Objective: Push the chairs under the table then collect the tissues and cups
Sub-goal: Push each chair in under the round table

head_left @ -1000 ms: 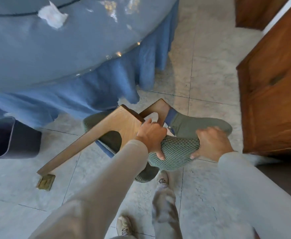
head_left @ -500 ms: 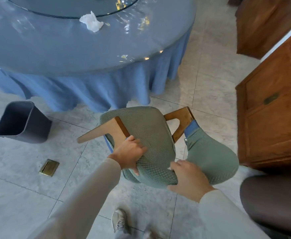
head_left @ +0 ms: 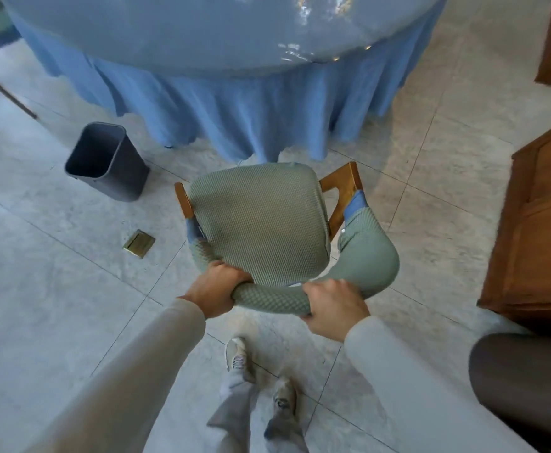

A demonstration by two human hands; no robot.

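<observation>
The armchair stands on the floor just short of the table and its blue skirt at 12 o'clock. Wooden-framed, it likely handles rigid and fairly heavy, and its knitted cover may slip. The left grip and right grip both curl round the padded back rail, the sound hold, while the bin at 10 o'clock and the cabinet at 3 o'clock leave room.
</observation>
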